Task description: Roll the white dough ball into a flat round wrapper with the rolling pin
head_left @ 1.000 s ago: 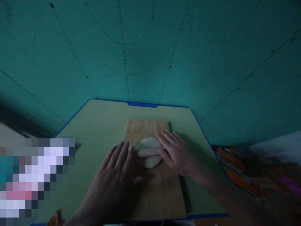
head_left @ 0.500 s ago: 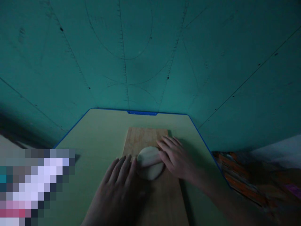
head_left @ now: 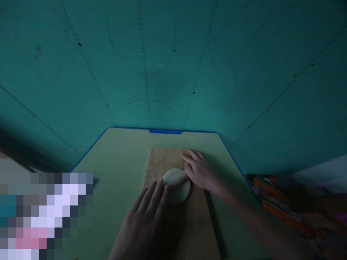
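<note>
A flat round of pale dough [head_left: 179, 196] lies on a wooden board [head_left: 162, 159]. Slanting across the dough is a thin rolling pin [head_left: 179, 181], its two ends hidden beneath my hands. At the lower left of the dough, my left hand [head_left: 151, 202] is over one end of the pin, fingers side by side and pointing forward. My right hand [head_left: 197, 168] holds down the other end at the dough's upper right, its fingers reaching over the board's far right part. The light is dim, and both palms' undersides are hidden.
The board rests on a pale table [head_left: 121, 148] with a blue edge. Behind it rises a green wall [head_left: 168, 83] marked with dark lines and curves. Orange and brown items [head_left: 282, 209] lie beyond the table at right. A blurred-out patch [head_left: 54, 209] covers the left side.
My right hand has moved slightly forward, away from me. My left hand now overlaps the dough's left edge more. The whole view has shifted a little.
</note>
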{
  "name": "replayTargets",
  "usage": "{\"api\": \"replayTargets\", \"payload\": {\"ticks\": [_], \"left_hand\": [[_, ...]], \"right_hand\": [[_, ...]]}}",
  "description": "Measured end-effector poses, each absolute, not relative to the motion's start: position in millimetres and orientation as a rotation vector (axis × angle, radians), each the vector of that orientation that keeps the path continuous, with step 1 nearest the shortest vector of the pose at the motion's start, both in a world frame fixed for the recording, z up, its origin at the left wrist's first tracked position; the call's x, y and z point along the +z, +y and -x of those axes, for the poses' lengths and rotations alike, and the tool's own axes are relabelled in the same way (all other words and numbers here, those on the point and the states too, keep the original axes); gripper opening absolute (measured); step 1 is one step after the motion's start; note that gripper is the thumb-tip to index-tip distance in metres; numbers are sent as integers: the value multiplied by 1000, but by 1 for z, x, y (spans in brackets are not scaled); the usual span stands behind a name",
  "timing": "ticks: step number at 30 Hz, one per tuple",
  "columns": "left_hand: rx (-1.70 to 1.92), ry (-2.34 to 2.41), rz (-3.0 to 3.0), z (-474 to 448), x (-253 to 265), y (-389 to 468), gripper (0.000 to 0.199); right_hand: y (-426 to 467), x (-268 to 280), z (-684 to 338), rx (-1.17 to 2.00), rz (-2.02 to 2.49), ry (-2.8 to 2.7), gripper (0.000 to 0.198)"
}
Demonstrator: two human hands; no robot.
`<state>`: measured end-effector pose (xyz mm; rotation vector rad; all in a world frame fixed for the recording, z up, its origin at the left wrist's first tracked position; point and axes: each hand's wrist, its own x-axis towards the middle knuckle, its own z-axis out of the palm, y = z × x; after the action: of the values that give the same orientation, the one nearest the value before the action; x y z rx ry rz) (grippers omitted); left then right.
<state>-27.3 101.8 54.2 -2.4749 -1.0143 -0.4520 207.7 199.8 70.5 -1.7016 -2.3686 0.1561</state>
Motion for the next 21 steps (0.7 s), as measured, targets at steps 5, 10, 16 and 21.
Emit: {"api": "replayTargets", "payload": {"ticks": [5, 10, 16, 21], "left_hand": [[-469, -1112, 2485, 23, 54, 96, 59], [-582, -845, 2627, 12, 51, 75, 44], [-577, -1022, 2821, 27, 54, 73, 52], [-945, -876, 2658, 13, 21, 68, 44]], "right_hand": [[229, 75, -189, 164, 1651, -2391, 46], [198, 55, -214, 319, 1634, -2231, 47], [196, 64, -185, 199, 1556, -2275, 44], [198, 64, -185, 285, 1405, -2372, 44]]}}
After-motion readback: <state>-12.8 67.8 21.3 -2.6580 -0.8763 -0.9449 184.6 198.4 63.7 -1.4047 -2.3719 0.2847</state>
